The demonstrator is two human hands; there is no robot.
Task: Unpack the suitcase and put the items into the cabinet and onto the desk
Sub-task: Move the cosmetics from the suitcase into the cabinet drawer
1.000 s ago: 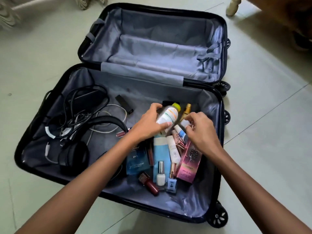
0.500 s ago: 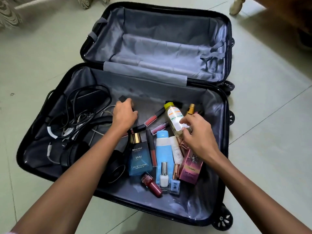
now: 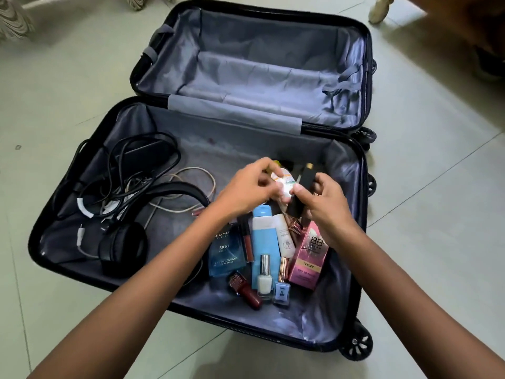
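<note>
An open black suitcase (image 3: 240, 138) lies on the floor, and its grey lid half (image 3: 273, 64) holds nothing. My left hand (image 3: 246, 187) and right hand (image 3: 325, 206) meet over the toiletries. A clear bottle (image 3: 284, 184) with a yellow cap sits between them, my left fingers curled at its cap end. My right hand grips a black tube (image 3: 304, 184) with a gold tip beside the bottle. Below lie a blue cologne bottle (image 3: 225, 255), a blue tube (image 3: 262, 233), a white tube (image 3: 285, 239), a pink BB box (image 3: 308, 258) and nail polishes (image 3: 264, 280).
Black headphones (image 3: 123, 247) and tangled cables (image 3: 131, 170) fill the left side of the suitcase. A dark red bottle (image 3: 246, 292) lies near the front rim. Pale floor tiles surround the case. A furniture leg (image 3: 379, 9) stands at the top right.
My left hand came back from the left of the case with the black tube, and my right hand now holds that tube. The clear bottle stays between both hands.
</note>
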